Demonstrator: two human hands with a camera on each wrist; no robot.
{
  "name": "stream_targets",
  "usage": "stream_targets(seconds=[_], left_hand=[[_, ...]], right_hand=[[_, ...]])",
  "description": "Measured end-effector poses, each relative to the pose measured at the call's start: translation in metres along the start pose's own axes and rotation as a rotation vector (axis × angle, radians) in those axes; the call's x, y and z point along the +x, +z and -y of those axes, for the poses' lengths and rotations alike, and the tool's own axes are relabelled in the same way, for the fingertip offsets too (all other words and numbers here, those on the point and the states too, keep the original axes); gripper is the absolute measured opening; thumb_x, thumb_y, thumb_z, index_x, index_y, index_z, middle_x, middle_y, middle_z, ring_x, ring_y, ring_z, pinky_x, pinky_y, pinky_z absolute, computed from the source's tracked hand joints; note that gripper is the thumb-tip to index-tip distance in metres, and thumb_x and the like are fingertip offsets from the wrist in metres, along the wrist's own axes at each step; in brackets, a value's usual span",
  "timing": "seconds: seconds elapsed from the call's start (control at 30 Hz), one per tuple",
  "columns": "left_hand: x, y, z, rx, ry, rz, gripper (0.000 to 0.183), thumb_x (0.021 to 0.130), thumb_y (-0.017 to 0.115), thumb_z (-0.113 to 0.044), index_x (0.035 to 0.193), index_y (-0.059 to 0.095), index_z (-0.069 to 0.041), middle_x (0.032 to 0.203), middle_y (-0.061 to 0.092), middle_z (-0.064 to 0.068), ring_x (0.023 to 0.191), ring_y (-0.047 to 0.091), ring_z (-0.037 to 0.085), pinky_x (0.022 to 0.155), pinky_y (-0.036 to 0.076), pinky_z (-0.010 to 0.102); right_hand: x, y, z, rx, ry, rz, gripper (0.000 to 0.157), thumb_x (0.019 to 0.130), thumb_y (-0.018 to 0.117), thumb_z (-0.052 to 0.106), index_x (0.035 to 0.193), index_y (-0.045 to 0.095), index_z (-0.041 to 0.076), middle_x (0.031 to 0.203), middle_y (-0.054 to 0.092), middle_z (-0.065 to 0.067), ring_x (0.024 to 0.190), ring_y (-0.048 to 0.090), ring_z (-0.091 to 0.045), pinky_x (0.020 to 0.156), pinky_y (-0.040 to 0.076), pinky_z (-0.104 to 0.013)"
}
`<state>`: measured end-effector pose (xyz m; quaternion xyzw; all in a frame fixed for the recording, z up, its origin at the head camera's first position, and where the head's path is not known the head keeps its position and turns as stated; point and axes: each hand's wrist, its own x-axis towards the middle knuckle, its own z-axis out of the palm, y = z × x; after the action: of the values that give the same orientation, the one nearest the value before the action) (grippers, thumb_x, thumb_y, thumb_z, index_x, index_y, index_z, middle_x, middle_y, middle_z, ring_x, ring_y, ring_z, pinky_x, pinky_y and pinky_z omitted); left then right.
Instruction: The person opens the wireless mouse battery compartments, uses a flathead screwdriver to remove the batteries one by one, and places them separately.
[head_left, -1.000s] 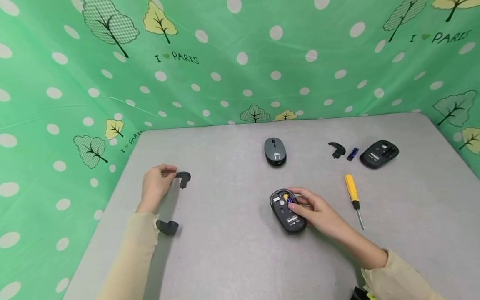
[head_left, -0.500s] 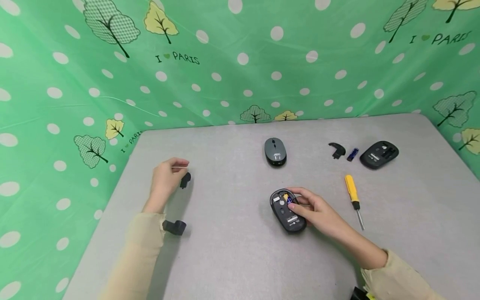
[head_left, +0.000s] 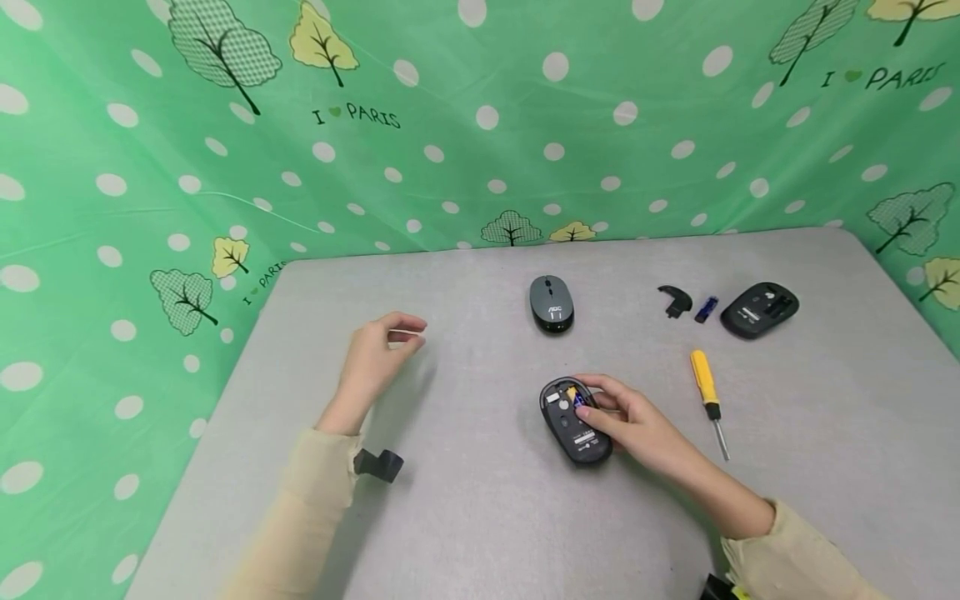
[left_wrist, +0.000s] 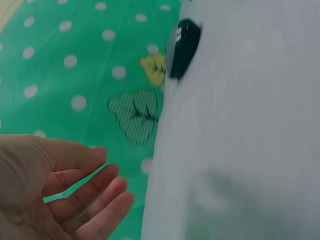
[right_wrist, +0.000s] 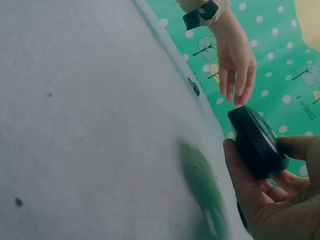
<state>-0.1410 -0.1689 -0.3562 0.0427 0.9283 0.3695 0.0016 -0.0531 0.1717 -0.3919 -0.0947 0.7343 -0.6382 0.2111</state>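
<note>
My right hand (head_left: 637, 425) grips a black computer mouse (head_left: 588, 443), underside up, its battery compartment uncovered and a blue-and-yellow battery (head_left: 577, 398) inside. The thumb lies across the battery's edge. In the right wrist view the fingers and thumb hold this mouse (right_wrist: 257, 145) by its sides. My left hand (head_left: 373, 360) hovers over the left part of the table, fingers loosely bent and nothing between them; the left wrist view shows the same bare hand (left_wrist: 65, 190). A small dark piece (right_wrist: 194, 87) lies on the table in the right wrist view; the left hand hides its place in the head view.
A grey-topped mouse (head_left: 551, 305) stands at the back centre. Towards the back right lie a curved black cover (head_left: 677, 302), a blue battery (head_left: 706, 309) and an upturned mouse (head_left: 760, 309). A yellow-handled screwdriver (head_left: 705, 383) lies right of the right hand, on the grey table (head_left: 465, 517).
My left hand has left the small black cover on the table at the left and moved rightward, fingers parted. The right hand and its mouse have stayed in place.
</note>
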Motion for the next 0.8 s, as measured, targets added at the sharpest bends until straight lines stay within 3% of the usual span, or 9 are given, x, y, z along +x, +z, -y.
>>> stream_targets(seconds=[0.3,0.8], left_hand=[[-0.01,0.023,-0.027,-0.057,0.065,0.077,0.022,0.091,0.071,-0.01,0.113,0.072,-0.007,0.114,0.074,0.01,0.103,0.072,0.026,0.092,0.059,0.042],[-0.026,0.054,-0.051,-0.202,0.145,0.278,0.026,0.089,0.072,-0.008,0.115,0.07,-0.004,0.116,0.073,0.008,0.103,0.072,0.024,0.086,0.06,0.033]], right_hand=[[0.0,0.001,0.002,0.002,-0.003,-0.003,0.054,0.102,0.055,0.016,0.148,0.036,-0.004,0.13,0.058,-0.035,0.093,0.069,-0.009,0.076,0.062,-0.028],[0.002,0.002,0.004,0.034,-0.006,-0.009,0.054,0.102,0.054,0.014,0.148,0.034,-0.004,0.135,0.054,-0.037,0.094,0.069,-0.007,0.078,0.062,-0.027]])
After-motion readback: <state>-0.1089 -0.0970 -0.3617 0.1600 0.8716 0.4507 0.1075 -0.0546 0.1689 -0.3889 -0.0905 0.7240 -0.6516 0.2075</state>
